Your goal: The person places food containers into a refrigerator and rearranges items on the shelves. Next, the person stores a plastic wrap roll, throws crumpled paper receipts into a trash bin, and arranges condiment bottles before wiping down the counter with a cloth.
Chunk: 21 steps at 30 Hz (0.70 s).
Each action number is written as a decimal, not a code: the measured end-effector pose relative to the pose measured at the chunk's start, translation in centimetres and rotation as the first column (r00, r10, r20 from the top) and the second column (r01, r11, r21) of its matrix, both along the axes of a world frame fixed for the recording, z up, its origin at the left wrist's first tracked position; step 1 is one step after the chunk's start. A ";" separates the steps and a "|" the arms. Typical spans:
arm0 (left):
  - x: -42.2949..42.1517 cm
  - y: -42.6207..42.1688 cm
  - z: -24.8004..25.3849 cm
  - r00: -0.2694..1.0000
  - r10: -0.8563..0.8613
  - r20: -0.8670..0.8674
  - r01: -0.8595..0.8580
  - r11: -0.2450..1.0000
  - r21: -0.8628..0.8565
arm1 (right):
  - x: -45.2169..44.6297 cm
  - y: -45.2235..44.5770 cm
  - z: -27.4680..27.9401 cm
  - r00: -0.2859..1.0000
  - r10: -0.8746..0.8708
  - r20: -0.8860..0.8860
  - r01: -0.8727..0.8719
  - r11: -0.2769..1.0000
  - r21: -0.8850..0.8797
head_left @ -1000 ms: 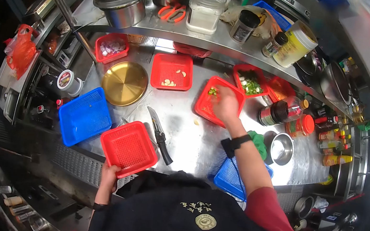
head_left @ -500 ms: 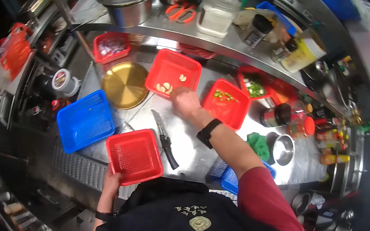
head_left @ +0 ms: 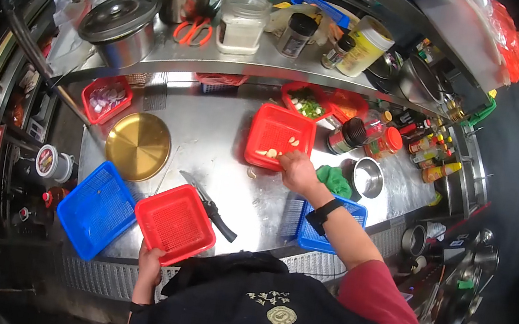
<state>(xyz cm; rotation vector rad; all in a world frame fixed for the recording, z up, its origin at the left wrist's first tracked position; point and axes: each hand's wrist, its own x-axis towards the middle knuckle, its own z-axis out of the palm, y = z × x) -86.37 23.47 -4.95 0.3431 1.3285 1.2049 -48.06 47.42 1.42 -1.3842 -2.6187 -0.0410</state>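
Note:
My left hand (head_left: 150, 265) grips the near edge of an empty red basket (head_left: 175, 223) at the front of the steel counter. With my right hand (head_left: 300, 172) I grip the near right edge of another red basket (head_left: 282, 132), which has garlic cloves (head_left: 272, 153) in it. This basket sits on top of the spot where another red basket shows slightly at its edge. Between the two hands lies a knife (head_left: 208, 206) with a black handle. Chopped greens (head_left: 309, 107) fill a red basket behind the garlic basket.
A gold round lid (head_left: 137, 147) and a blue basket (head_left: 97, 209) lie left. Sliced onion (head_left: 106, 99) is at the back left. A green cloth (head_left: 334, 181), metal bowl (head_left: 368, 177) and blue basket (head_left: 332, 224) are right. The shelf (head_left: 188, 58) holds pots and jars.
The garlic basket has moved right with my right hand, to where the basket of chopped peppers was; the peppers are now hidden. My left hand still holds its basket. The camera view has shifted.

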 end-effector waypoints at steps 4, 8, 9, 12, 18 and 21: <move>0.4 0.1 0.2 0.999 0.047 0.004 -0.047 0.999 -0.026 | 1.2 1.3 -0.6 0.962 0.088 -0.260 -0.103 0.994 -0.046; 1.4 0.0 1.5 0.994 0.096 -0.046 -0.098 0.994 -0.054 | 4.9 9.1 -3.3 0.740 -0.430 -0.518 0.542 0.836 0.081; 1.4 -0.3 1.3 0.994 0.094 -0.057 -0.097 0.994 -0.058 | 6.0 11.7 -4.5 0.562 -0.552 -0.616 0.703 0.711 0.005; 2.0 -0.3 2.1 0.989 0.101 -0.112 -0.115 0.985 -0.129 | 10.8 17.7 -8.6 -0.023 -0.858 -0.514 0.539 0.422 -0.729; 3.4 -0.4 3.1 0.973 0.147 -0.181 -0.175 0.972 -0.154 | 10.0 20.1 -7.5 -0.240 -0.872 -0.427 0.383 0.319 -0.867; 3.6 -0.1 3.7 0.969 0.150 -0.197 -0.185 0.968 -0.171 | 12.0 22.9 -10.2 0.109 -0.920 -0.376 0.725 0.332 -0.603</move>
